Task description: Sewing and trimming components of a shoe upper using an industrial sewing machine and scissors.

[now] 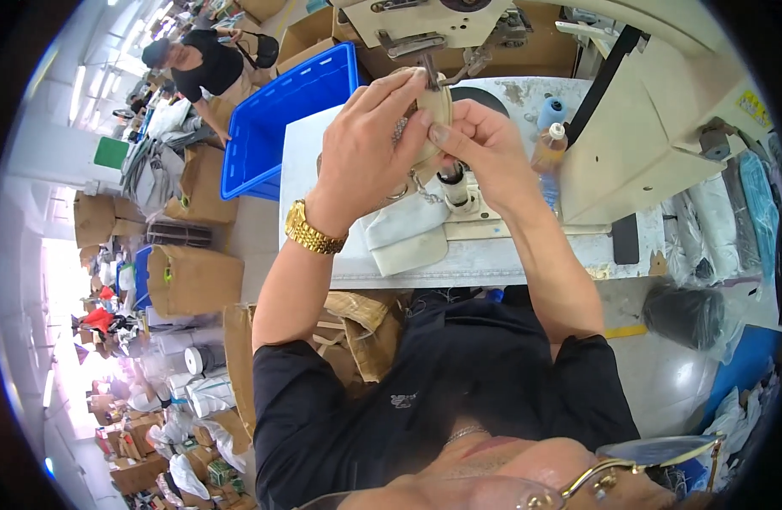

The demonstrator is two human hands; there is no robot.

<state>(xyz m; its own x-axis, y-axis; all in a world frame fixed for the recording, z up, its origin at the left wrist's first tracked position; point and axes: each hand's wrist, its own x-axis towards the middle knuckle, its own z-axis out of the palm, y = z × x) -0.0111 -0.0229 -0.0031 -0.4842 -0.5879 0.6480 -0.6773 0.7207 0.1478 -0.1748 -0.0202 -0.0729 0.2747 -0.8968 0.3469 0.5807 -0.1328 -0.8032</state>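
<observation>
A cream-coloured piece with a curved edge (436, 106) stands tilted under the needle area of a sewing machine (433, 34). My left hand (365, 140), with a gold watch at the wrist, grips its left side, fingers bent. On the other side my right hand (489, 149) pinches its edge between thumb and fingers. Below the hands hangs a silver chain (425, 191), beside the machine's upright post (456, 191). A pale, flat, rounded piece (408, 246) lies on the white table (484, 272). My fingers hide much of the held piece.
To the left of the table is a blue bin (259, 153); a person in black (208, 64) stands behind it. A bottle with a white cap (549, 149) and a blue thread cone (551, 110) stand by the machine arm (654, 127). Cardboard boxes (195, 280) fill the left side.
</observation>
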